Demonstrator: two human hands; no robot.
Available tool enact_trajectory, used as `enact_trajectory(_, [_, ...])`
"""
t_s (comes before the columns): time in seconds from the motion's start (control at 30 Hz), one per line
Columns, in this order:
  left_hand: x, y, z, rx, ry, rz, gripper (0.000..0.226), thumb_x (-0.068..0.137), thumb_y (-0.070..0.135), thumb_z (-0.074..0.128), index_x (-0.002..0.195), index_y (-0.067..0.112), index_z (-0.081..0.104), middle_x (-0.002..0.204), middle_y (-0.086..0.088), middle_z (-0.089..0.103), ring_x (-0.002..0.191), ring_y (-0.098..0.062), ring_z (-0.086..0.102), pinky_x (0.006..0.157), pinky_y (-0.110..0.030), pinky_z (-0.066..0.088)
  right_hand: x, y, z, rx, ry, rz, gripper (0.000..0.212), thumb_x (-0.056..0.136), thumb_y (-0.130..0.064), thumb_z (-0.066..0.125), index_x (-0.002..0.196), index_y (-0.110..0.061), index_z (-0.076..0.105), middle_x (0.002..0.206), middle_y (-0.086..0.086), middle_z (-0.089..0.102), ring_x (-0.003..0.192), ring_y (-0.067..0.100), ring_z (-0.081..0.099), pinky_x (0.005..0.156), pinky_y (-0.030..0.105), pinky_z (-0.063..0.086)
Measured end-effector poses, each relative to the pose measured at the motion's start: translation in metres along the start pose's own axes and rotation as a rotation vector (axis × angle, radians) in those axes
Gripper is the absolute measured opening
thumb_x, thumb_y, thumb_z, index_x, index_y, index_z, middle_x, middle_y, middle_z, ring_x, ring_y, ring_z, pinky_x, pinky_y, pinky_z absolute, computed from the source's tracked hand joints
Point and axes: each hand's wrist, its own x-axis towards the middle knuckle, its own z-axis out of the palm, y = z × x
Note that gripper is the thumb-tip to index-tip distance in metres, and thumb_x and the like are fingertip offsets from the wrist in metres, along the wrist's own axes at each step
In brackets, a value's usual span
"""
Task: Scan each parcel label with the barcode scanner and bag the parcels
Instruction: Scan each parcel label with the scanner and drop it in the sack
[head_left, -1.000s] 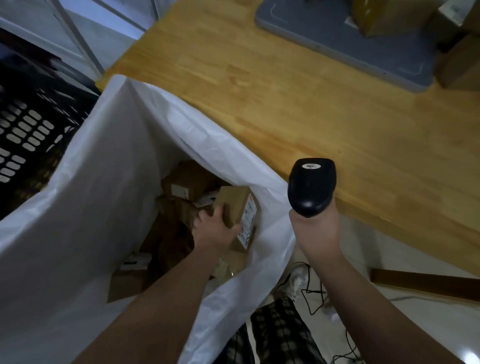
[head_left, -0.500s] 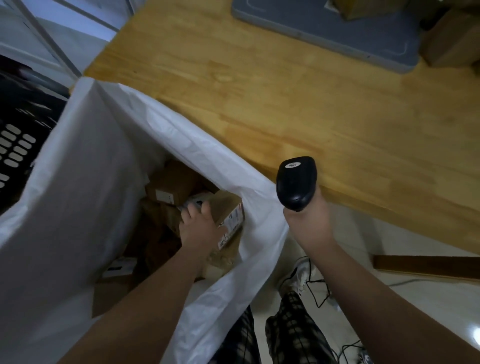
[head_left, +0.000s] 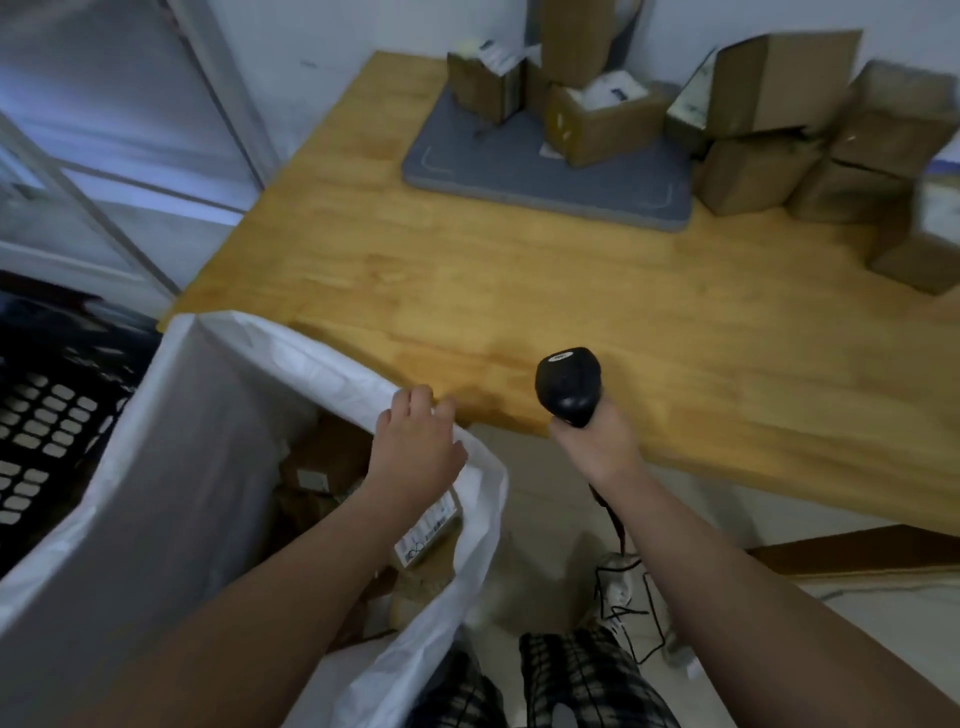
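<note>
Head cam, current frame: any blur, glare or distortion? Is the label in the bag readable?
Head view: soft all over, worst on the boxes at far right, likely motion blur; dim, flat light, no glare; bag interior in shadow; wide-angle lean on the door frame; label near the left hand shows print but is unreadable.

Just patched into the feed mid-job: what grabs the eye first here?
The big white bag gaping at lower left, with labelled parcels inside and the left hand at its rim. Next, the black barcode scanner gripped by the right hand over the near edge of the wooden table. More cardboard boxes crowd the table's far right corner.
</note>
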Motion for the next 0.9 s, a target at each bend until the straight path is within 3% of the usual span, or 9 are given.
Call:
enact_trajectory(0.13, [0.039,0.047,-0.033,0.079,-0.006,0.082,0.052,0.095,0.038,0.047,0.142,0.017,0.036,0.142,-0.010,0.035,0.130,-0.028,0.033,0.102,-0.037,0.034,0.017,-0.008,-0.057,0.073,0.109,-0.012,0.034,0.084,-0.008,0.062,0.072,-0.028,0.037,0.060,-0.007,0.038,0.051,0.007,0.037,0.042,0.015,0.023])
enact_trajectory(0.23, [0.075,0.095,-0.055,0.062,0.027,0.139,0.052,0.095,0.039,0.047,0.141,0.017,0.037,0.140,-0.009,0.035,0.129,-0.028,0.032,0.102,-0.038,0.034,0.038,-0.012,-0.115,0.119,0.196,-0.040,0.020,0.083,-0.009,0.063,0.087,-0.018,0.045,0.063,-0.008,0.042,0.054,0.006,0.040,0.045,0.017,0.026])
enact_trajectory(0.43, [0.160,0.219,-0.085,-0.006,0.072,0.256,0.052,0.095,0.039,0.047,0.142,0.017,0.037,0.139,-0.008,0.037,0.128,-0.027,0.033,0.102,-0.037,0.035,0.088,0.017,-0.250,0.197,0.388,0.049,0.011,0.081,-0.014,0.062,0.082,-0.005,0.057,0.060,0.004,0.056,0.059,0.024,0.059,0.059,0.033,0.047])
enact_trajectory(0.6, [0.223,0.310,-0.087,-0.037,0.049,0.326,0.051,0.094,0.039,0.050,0.140,0.017,0.040,0.137,-0.007,0.040,0.126,-0.026,0.036,0.101,-0.037,0.039,0.131,0.056,-0.345,0.154,0.464,0.073,0.014,0.082,-0.017,0.065,0.078,-0.012,0.052,0.063,0.006,0.056,0.068,0.034,0.064,0.066,0.046,0.055])
enact_trajectory(0.7, [0.257,0.353,-0.083,-0.050,0.023,0.349,0.051,0.095,0.041,0.050,0.139,0.018,0.040,0.136,-0.007,0.040,0.125,-0.026,0.037,0.101,-0.037,0.039,0.156,0.072,-0.389,0.115,0.455,0.075,0.016,0.083,-0.020,0.066,0.091,-0.014,0.054,0.068,0.005,0.057,0.069,0.030,0.062,0.063,0.041,0.052])
enact_trajectory(0.8, [0.292,0.391,-0.082,-0.131,-0.011,0.330,0.055,0.096,0.042,0.049,0.143,0.018,0.035,0.138,-0.007,0.039,0.127,-0.027,0.036,0.103,-0.036,0.036,0.184,0.084,-0.430,0.123,0.483,0.030,0.020,0.082,-0.018,0.068,0.095,-0.014,0.054,0.066,-0.002,0.052,0.060,0.016,0.052,0.051,0.027,0.037])
enact_trajectory(0.9, [0.331,0.426,-0.085,-0.272,-0.030,0.275,0.064,0.095,0.045,0.049,0.148,0.017,0.026,0.142,-0.011,0.032,0.130,-0.032,0.033,0.105,-0.038,0.032,0.221,0.094,-0.463,0.221,0.502,0.036,0.021,0.084,-0.018,0.069,0.094,-0.016,0.051,0.066,-0.006,0.046,0.059,0.009,0.045,0.052,0.024,0.031])
